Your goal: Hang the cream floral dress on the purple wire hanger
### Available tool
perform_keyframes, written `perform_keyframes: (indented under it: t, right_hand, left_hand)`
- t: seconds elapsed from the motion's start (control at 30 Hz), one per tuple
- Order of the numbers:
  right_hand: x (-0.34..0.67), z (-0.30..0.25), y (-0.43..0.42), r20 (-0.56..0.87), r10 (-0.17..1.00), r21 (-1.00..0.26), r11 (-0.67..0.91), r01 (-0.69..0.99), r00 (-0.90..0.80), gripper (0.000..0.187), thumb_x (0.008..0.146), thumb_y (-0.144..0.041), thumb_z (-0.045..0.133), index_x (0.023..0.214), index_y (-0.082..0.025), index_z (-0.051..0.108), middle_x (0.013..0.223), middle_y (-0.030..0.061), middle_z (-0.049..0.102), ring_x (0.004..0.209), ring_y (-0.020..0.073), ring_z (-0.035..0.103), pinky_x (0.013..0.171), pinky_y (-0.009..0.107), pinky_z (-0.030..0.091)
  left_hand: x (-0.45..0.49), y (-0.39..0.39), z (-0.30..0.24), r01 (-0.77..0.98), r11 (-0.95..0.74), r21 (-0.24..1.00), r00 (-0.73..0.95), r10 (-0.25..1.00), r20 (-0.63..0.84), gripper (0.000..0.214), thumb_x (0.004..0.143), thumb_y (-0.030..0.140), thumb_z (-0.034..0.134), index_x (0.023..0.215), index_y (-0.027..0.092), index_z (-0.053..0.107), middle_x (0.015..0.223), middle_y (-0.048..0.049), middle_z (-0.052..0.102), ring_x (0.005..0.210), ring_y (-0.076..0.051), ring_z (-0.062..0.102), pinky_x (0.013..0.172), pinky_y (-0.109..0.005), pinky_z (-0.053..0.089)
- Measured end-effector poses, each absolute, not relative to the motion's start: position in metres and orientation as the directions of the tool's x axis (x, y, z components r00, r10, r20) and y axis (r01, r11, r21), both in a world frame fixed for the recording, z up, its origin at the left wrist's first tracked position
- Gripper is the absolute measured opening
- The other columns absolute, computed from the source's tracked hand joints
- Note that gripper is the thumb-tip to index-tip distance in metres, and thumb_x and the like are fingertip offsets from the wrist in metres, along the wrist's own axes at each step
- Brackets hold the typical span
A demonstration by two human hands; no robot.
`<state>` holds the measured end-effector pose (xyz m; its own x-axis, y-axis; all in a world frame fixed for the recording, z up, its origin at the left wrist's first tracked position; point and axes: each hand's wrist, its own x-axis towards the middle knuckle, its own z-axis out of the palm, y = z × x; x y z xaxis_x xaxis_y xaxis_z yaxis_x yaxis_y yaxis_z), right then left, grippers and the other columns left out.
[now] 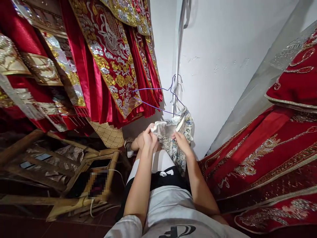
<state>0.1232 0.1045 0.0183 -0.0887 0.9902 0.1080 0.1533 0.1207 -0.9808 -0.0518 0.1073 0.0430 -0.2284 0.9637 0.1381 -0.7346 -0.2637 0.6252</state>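
A cream garment with a blue and green floral print [177, 150] hangs partly on a thin purple clothes hanger [154, 88]. One end of the hanger is inside the cloth; the other sticks out bare to the left. My left hand [149, 138] is closed round the garment's left edge. With its fingers bent, my right hand [182, 142] pinches the cloth at the middle right, below the hanger. The garment's lower part drapes over my lap, and its exact kind is hard to tell.
Red robes with gold and silver embroidery [120, 66] hang at upper left. More red beaded garments [257, 145] stand close on the right. A metal pole [177, 43] runs up the white wall [223, 66]. A wooden chair [81, 165] with a cable is at lower left.
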Motion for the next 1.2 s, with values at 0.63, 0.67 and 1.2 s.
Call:
perform_keyframes:
  t: [0.63,0.67,1.2]
  right_hand:
    - [0.183,0.156,0.143,0.303,0.867,-0.811,0.453,0.371,-0.396,0.013,0.064,-0.023,0.065,0.073,-0.015,0.07,0.069,0.0027,0.066,0.065,0.0178,0.061,0.061,0.028,0.047]
    - [0.183,0.154,0.156,0.388,0.866,-0.771,0.493,0.403,-0.315,0.018,0.065,-0.024,0.064,0.079,-0.015,0.073,0.074,0.004,0.069,0.069,0.0196,0.063,0.065,0.03,0.049]
    - [0.178,0.107,0.209,0.485,0.856,-0.679,0.497,0.54,-0.18,0.025,0.071,-0.028,0.057,0.075,-0.013,0.077,0.064,0.0025,0.066,0.064,0.0174,0.055,0.062,0.028,0.039]
  left_hand:
    - [-0.068,0.107,0.072,0.625,-0.418,0.659,0.55,0.835,0.008,0.061,0.083,0.076,0.053,0.069,0.017,0.062,0.068,-0.0039,0.061,0.069,-0.02,0.057,0.063,-0.03,0.046]
    - [-0.079,0.104,0.074,0.724,-0.407,0.557,0.521,0.852,-0.054,0.057,0.078,0.073,0.06,0.066,0.017,0.061,0.065,-0.0036,0.06,0.066,-0.019,0.055,0.061,-0.03,0.043]
    - [-0.155,0.171,0.149,0.961,-0.264,0.083,0.246,0.952,0.183,0.034,0.085,0.043,0.055,0.076,0.014,0.07,0.077,-0.0121,0.069,0.071,-0.023,0.062,0.067,-0.03,0.044]
